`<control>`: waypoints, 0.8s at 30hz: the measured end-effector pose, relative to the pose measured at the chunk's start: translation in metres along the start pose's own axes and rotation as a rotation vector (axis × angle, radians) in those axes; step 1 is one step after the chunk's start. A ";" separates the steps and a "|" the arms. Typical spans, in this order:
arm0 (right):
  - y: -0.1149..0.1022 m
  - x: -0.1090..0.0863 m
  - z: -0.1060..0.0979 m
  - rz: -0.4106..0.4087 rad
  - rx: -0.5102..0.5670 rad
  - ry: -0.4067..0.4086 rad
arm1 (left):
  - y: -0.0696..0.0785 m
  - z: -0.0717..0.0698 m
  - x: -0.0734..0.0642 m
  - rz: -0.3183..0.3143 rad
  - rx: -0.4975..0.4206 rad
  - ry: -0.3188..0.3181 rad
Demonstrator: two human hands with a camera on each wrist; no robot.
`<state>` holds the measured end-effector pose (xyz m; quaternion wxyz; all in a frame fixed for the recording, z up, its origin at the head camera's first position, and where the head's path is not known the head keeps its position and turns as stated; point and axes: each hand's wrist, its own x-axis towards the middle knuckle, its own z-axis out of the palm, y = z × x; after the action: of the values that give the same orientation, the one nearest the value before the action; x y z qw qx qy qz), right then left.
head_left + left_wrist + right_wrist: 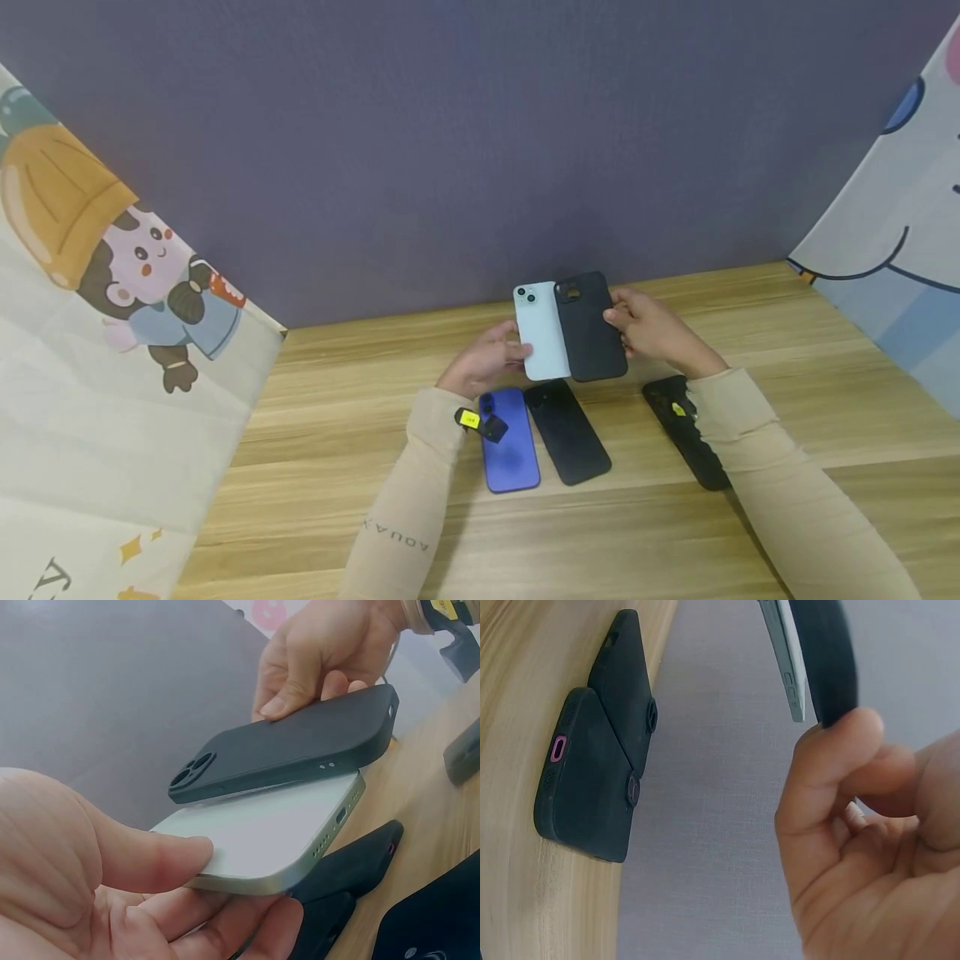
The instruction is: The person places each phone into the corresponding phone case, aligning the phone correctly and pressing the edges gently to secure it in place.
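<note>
My left hand (pixel 483 362) holds a pale mint phone (pixel 543 342), back side up, thumb on its back and fingers beneath. A black phone case (pixel 594 337) is pinched at its right edge by my right hand (pixel 651 329). Case and phone are both raised over the table, the case's left edge overlapping the phone's right side. In the left wrist view, the case (pixel 292 746) tilts above the phone's back (pixel 270 832), its camera cutout at the far end. The right wrist view shows the case (pixel 825 660) edge-on, with thumb and finger at its edge.
On the wooden table (pixel 315 467) below my hands lie a purple phone (pixel 512 450) and a black phone-shaped item (pixel 573 437), side by side. Another black phone-shaped item (pixel 686 433) lies partly under my right sleeve. A grey-purple wall (pixel 420 167) stands behind the table.
</note>
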<state>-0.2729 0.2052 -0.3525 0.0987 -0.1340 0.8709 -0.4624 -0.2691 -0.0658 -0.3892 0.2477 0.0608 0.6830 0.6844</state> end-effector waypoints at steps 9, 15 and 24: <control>-0.003 -0.011 0.011 0.004 0.008 0.016 | -0.003 0.003 -0.009 0.003 0.042 -0.028; -0.005 -0.011 0.013 -0.008 0.009 0.013 | -0.004 0.005 -0.010 0.007 0.045 -0.034; 0.001 -0.008 0.014 -0.012 0.044 -0.002 | -0.002 0.005 -0.011 0.012 0.033 -0.081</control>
<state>-0.2612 0.1974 -0.3605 0.0999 -0.1374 0.8596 -0.4819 -0.2568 -0.0656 -0.3884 0.2700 0.0964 0.6833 0.6715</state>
